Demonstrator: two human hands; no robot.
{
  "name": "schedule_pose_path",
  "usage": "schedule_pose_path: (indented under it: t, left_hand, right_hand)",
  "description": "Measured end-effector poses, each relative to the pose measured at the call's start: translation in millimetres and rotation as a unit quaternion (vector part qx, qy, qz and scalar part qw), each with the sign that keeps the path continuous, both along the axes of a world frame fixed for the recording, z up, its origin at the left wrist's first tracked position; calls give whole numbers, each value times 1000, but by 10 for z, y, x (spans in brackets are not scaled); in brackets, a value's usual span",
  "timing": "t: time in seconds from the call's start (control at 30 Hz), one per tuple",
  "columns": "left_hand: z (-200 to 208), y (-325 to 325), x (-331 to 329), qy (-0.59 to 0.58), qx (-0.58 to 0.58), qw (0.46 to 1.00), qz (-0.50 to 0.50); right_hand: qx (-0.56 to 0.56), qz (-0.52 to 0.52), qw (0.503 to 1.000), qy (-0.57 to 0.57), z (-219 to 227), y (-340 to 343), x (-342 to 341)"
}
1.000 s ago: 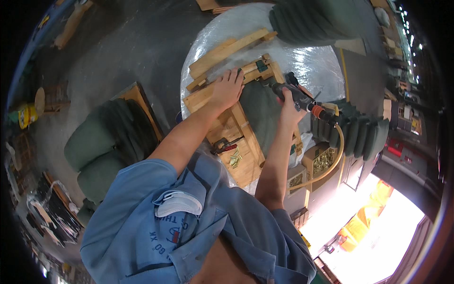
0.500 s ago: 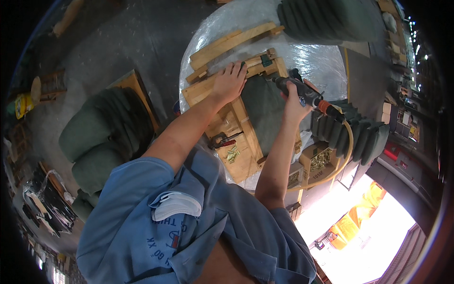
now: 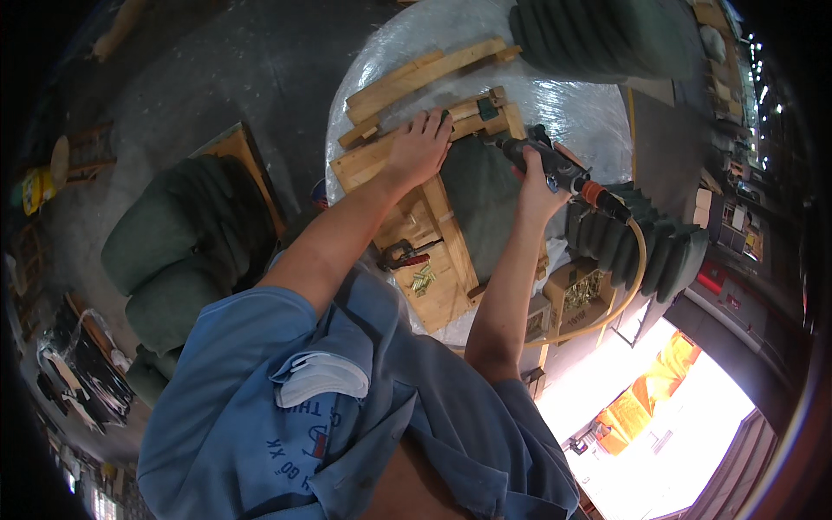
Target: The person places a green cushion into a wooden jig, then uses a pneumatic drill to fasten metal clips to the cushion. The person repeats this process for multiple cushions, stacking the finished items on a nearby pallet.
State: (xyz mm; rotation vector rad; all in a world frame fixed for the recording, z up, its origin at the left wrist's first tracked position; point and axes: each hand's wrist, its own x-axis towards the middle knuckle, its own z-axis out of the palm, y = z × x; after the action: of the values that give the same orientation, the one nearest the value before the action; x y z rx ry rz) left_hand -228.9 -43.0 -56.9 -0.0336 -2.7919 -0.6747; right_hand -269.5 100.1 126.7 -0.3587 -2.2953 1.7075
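My left hand (image 3: 420,149) lies with fingers spread on the upper rail of a wooden frame (image 3: 452,232), left of a small dark green block (image 3: 487,108). A black air drill (image 3: 563,173) is gripped in my right hand (image 3: 539,184). Its nose points left toward the frame's upper corner; whether the bit touches wood I cannot tell. Dark green fabric (image 3: 477,204) fills the space inside the frame. On the board nearer my body rest a red-handled tool (image 3: 406,256) and a small pile of brass-coloured metal fittings (image 3: 423,279).
A yellowish hose (image 3: 642,260) curves down from the drill past a cardboard box (image 3: 563,316) of metal fittings. Plastic film covers the round work surface (image 3: 568,108). Loose wooden strips (image 3: 425,80) lie beyond the frame. Stacked green cushions stand left (image 3: 186,238), right (image 3: 641,234) and at the back (image 3: 598,39).
The picture has shifted very slightly. My left hand stays on the rail, and my right hand keeps the drill at nearly the same spot.
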Motion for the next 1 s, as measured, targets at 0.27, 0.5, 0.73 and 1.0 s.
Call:
schedule_pose_path:
  t: [0.27, 0.5, 0.73, 1.0]
  left_hand:
    - [22, -11, -24, 1, -11, 1000, 7]
    - [-13, 8, 1, 6, -10, 1000, 10]
    - [2, -72, 4, -6, -9, 1000, 4]
    - [-68, 13, -44, -6, -13, 1000, -18]
  right_hand:
    - [15, 17, 1000, 14, -19, -122, -10]
    - [63, 34, 996, 48, -140, -81, -146]
    - [109, 75, 991, -16, -197, -46, -420]
    - [-45, -32, 998, -4, 66, 181, 145]
